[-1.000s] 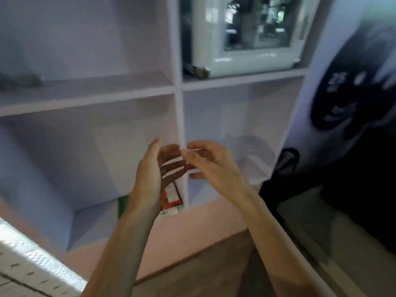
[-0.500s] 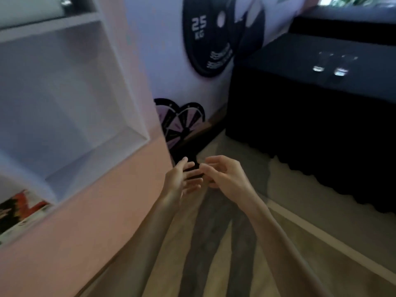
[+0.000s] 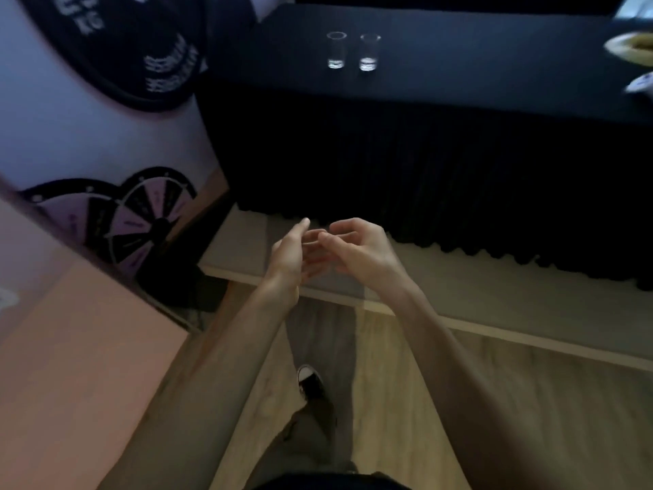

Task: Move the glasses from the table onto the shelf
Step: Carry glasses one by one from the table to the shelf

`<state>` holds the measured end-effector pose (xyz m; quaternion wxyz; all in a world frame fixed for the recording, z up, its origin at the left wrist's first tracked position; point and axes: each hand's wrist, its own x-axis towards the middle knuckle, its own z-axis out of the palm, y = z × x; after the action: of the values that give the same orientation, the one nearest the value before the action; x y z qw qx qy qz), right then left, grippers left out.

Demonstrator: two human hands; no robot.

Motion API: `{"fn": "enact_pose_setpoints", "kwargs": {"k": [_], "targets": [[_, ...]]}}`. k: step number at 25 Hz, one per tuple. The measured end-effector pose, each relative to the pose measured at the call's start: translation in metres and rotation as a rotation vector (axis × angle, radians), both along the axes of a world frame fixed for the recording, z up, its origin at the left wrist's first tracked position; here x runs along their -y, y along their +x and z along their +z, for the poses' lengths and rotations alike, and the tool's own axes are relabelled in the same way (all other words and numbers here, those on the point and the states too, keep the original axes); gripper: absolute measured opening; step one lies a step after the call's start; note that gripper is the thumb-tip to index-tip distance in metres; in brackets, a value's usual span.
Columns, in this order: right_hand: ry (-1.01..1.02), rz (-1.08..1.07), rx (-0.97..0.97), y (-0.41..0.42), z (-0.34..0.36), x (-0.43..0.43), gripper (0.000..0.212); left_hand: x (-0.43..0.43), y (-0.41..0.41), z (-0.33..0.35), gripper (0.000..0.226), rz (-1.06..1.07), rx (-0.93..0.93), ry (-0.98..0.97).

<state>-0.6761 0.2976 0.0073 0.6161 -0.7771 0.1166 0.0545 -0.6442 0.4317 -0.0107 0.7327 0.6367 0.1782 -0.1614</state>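
Two clear glasses (image 3: 352, 51) stand side by side on the black-draped counter (image 3: 459, 47), well apart from the left hand (image 3: 291, 258) and right hand (image 3: 357, 251), each grip loose and empty.

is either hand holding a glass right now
No. Both hands, left and right, are empty, fingers loosely curled together. The two glasses stand untouched on the table.

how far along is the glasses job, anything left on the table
Done: cannot tell, the shelf is out of view. In hand: nothing; the left hand and right hand are empty, held together in front of the body. Left: two glasses, left glass and right glass, stand side by side on the black table.
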Motion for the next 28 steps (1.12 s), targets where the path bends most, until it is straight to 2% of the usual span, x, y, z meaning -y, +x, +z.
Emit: {"fn": "enact_pose_setpoints", "kwargs": {"k": [5, 14, 28], "targets": [[-0.067, -0.083, -0.036, 0.082, -0.009, 0.060, 0.043, 0.066, 0.095, -0.023, 0.042, -0.099, -0.033, -0.094], [-0.110, -0.228, -0.037, 0.252, 0.013, 0.148, 0.039, 0.167, 0.290, -0.004, 0.047, -0.268, -0.019, -0.073], [-0.009, -0.162, 0.004, 0.499, -0.007, 0.238, 0.039, 0.251, 0.507, 0.015, 0.042, -0.067, -0.051, -0.007]]}}
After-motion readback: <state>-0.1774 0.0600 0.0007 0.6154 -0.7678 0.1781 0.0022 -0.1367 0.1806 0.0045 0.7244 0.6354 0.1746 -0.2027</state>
